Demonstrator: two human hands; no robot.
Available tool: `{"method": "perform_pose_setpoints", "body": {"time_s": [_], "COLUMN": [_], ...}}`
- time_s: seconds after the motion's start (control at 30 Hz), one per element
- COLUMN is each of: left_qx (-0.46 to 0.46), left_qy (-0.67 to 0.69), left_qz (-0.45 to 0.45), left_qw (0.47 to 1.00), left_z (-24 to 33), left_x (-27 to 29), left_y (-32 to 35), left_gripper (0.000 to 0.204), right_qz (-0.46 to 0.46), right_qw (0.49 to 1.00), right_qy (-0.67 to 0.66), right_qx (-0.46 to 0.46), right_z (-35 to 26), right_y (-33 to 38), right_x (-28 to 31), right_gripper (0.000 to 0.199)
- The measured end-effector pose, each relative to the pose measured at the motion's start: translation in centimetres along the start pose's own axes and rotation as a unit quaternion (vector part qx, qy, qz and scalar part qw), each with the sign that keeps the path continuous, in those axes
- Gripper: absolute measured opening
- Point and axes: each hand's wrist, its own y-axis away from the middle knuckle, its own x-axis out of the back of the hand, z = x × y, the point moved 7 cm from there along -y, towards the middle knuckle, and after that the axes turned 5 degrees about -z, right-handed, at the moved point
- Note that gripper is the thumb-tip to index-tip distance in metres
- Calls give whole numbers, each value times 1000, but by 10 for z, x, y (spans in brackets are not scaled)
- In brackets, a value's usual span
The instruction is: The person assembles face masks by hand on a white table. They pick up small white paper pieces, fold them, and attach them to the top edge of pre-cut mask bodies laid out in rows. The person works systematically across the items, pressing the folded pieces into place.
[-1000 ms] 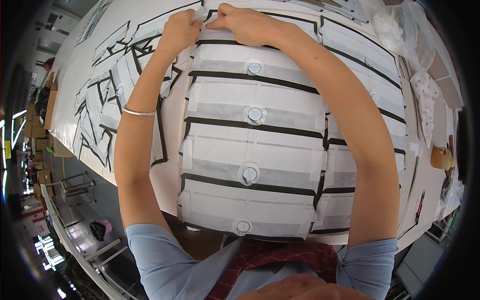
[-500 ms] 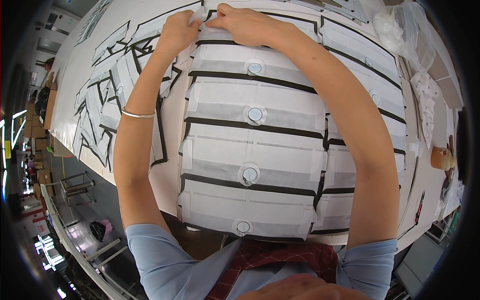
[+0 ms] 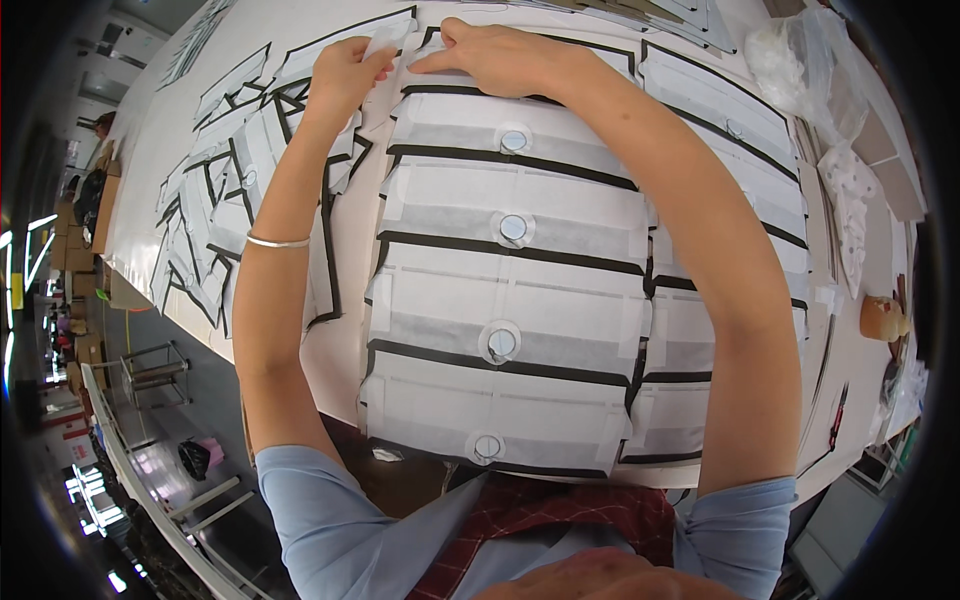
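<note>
Bright even overhead light, soft shadows, sharp centre, heavy fisheye bending, black rim

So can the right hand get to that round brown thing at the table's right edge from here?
Probably yes. The right hand is busy at the far panel, but only flat white panels lie between it and the round brown thing.

i see matt white fabric panels [image 3: 510, 300], soft and slightly fuzzy, edged in black cloth, each with a shiny round snap [image 3: 513, 227]. the table [image 3: 345, 330] looks smooth, pale and matt. a thin metal bangle [image 3: 277, 241] glints; clear plastic bags [image 3: 800, 50] look glossy and crinkled.
</note>
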Motion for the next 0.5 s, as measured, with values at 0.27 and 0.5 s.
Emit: {"method": "perform_pose_setpoints", "body": {"time_s": [0.27, 0.5], "left_qx": [27, -23], "left_qy": [160, 226], "left_qz": [-13, -31], "left_qw": [987, 973], "left_z": [41, 124], "left_x": [6, -45], "left_y": [69, 141], "left_gripper": [28, 26], "right_qz": [98, 122], "right_qw": [991, 861], "right_qy": [-91, -490], "right_qx": [28, -66], "right_z": [15, -33], "right_y": [5, 120], "right_x": [18, 70], "right_gripper": [54, 32]}}
